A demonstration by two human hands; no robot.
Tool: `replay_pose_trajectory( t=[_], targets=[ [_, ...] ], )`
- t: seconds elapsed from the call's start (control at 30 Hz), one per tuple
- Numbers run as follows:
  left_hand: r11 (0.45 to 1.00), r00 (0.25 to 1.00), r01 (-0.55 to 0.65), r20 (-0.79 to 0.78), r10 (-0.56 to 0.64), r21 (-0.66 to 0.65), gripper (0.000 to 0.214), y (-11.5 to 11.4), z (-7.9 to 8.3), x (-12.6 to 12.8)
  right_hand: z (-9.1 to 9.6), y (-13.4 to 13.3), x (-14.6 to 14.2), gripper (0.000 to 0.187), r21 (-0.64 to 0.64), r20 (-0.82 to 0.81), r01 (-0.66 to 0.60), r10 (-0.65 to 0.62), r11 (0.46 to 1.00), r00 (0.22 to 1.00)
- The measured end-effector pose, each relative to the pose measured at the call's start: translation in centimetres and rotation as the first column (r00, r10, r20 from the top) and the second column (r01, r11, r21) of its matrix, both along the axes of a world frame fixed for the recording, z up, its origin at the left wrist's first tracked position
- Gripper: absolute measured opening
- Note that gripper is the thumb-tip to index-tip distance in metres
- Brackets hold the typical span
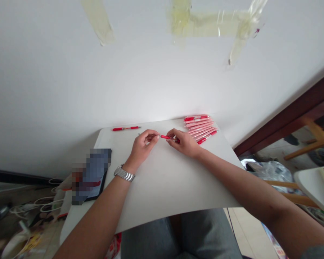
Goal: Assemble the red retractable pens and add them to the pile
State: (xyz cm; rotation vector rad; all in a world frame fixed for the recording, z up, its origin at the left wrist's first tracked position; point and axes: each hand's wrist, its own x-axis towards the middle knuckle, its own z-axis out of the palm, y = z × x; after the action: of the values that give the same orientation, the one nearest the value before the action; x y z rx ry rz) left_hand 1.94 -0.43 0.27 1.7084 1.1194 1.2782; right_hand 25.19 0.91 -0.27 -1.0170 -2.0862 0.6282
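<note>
A red pen is held level between my two hands over the table. My right hand is closed around its right part, hiding that end. At the pen's left end, the thumb and fingers of my left hand pinch near a small silvery tip. A thin dark point shows just behind the left hand; what it belongs to is hidden. Beside my right hand lies a row of several red and pinkish pens near the wall. Another red pen lies alone at the back left.
The white table stands against a wall with yellowed tape on it. A blurred-out phone-like device lies at the left edge. Cables hang at the left. A wooden chair and a plastic bag are at the right.
</note>
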Motion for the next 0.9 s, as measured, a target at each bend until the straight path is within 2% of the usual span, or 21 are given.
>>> replay_pose_trajectory(
  t=[0.3, 0.63, 0.9],
  targets=[
    [1.000, 1.000, -0.008, -0.023, 0.009, 0.014, 0.027, 0.04, 0.03, -0.11, 0.17, -0.15, -0.01, 0.022, -0.013, 0.028, 0.031, -0.031, 0.999, 0.999],
    [0.998, 0.997, -0.061, 0.041, 0.061, 0.015, 0.025, 0.20, 0.33, -0.10, -0.02, 0.00, 0.04, 0.020, 0.017, 0.018, 0.047, -0.047, 0.999, 0.999],
    [0.971, 0.973, -0.220, 0.092, 0.212, 0.095, 0.027, 0.68, 0.01, -0.80, 0.17, -0.03, 0.14, 0.022, -0.004, 0.019, 0.061, -0.061, 0.998, 0.998]
  ],
)
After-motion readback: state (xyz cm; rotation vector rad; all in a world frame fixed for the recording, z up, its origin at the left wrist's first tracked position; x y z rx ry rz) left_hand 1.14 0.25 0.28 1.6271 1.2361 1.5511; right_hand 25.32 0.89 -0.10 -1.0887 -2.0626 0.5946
